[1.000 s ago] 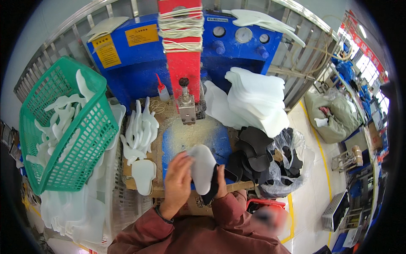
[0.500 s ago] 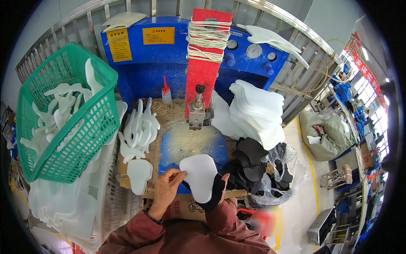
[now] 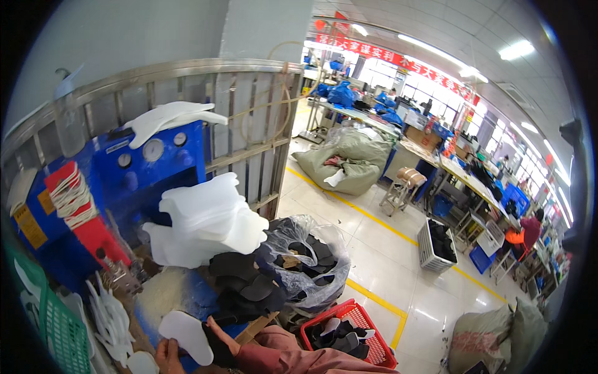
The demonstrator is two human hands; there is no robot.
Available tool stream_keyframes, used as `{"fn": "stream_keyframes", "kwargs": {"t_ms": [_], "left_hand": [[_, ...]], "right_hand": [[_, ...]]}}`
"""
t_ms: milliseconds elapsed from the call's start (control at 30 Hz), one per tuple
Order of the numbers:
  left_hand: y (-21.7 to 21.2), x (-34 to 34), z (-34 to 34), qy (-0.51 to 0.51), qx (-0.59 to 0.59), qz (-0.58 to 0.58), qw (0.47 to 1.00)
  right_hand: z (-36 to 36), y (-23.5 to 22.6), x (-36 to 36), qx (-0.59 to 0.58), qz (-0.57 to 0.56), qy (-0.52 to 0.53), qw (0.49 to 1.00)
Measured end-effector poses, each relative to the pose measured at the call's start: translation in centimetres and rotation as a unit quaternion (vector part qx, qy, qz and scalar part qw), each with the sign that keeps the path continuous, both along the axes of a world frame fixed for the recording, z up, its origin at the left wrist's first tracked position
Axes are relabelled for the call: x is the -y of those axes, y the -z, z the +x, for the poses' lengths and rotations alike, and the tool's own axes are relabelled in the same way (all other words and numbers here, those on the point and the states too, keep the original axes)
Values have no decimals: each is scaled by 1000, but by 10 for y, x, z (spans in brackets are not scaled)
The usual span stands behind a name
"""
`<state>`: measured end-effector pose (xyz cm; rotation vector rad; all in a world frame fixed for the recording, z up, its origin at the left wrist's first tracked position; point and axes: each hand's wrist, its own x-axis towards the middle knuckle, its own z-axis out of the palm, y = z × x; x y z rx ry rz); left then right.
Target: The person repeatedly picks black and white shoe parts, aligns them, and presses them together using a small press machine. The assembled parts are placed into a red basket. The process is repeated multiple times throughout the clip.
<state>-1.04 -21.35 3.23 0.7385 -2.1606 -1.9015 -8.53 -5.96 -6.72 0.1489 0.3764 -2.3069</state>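
Near the lower edge, my left hand (image 3: 167, 358) pinches the left side of a smooth white shaped pad (image 3: 185, 335) with rounded ends. Against the pad's right side lies a black shaped piece (image 3: 218, 349), gripped by my right hand (image 3: 227, 336); most of those fingers are hidden. Behind them, a blue work surface (image 3: 147, 327) carries pale dust. Beside it lie several loose black pieces (image 3: 246, 283), below a tall stack of white shaped sheets (image 3: 205, 221). Another white pad (image 3: 142, 363) sits left of my left hand.
A blue machine (image 3: 149, 177) with gauges and a red arm (image 3: 93, 230) stands left. Nearby are a green basket (image 3: 65, 333), a clear plastic bag (image 3: 333, 274) of black pieces and a red basket (image 3: 380, 352). Farther off are a white crate (image 3: 430, 255), sacks (image 3: 349, 165) and a seated person (image 3: 529, 234).
The view has swung to the right, so the machine and my hands now appear farther left and the red basket and workshop floor show. Both hands keep hold of the white pad and black piece.
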Motion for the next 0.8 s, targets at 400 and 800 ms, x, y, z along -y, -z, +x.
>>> {"fn": "stream_keyframes", "kwargs": {"t_ms": [400,800], "left_hand": [[-18,-9,2,-13,-54,-14,998],[-27,13,1,-84,-259,-306,912]], "right_hand": [[19,-96,-8,-3,176,40,984],[23,-79,-12,-187,149,-70,968]]}}
